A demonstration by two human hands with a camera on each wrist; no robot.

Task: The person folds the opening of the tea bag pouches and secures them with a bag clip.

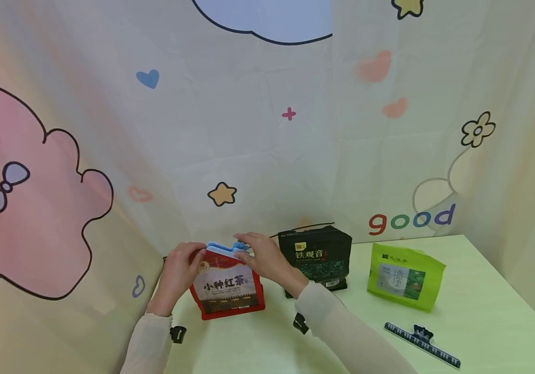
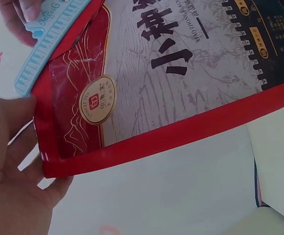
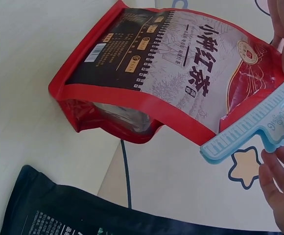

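Note:
A red tea bag [image 1: 230, 291] with a pale label stands upright at the left of the table. Across its top edge lies a light blue piano-patterned clip [image 3: 252, 122], which covers the bag's rim. My left hand [image 1: 181, 267] pinches the bag's upper left corner, right beside the clip's end; in the left wrist view some of its fingers pass behind the bag. At the clip's handle, my right hand [image 1: 267, 257] has its thumb and fingers on either side and grips it.
Just right of the red bag stands a black tea bag [image 1: 316, 259], a dark strip along its top. Farther right is a green tea bag [image 1: 405, 278]. A black piano-patterned clip [image 1: 423, 343] lies before it. A printed curtain [image 1: 258, 130] hangs behind the table.

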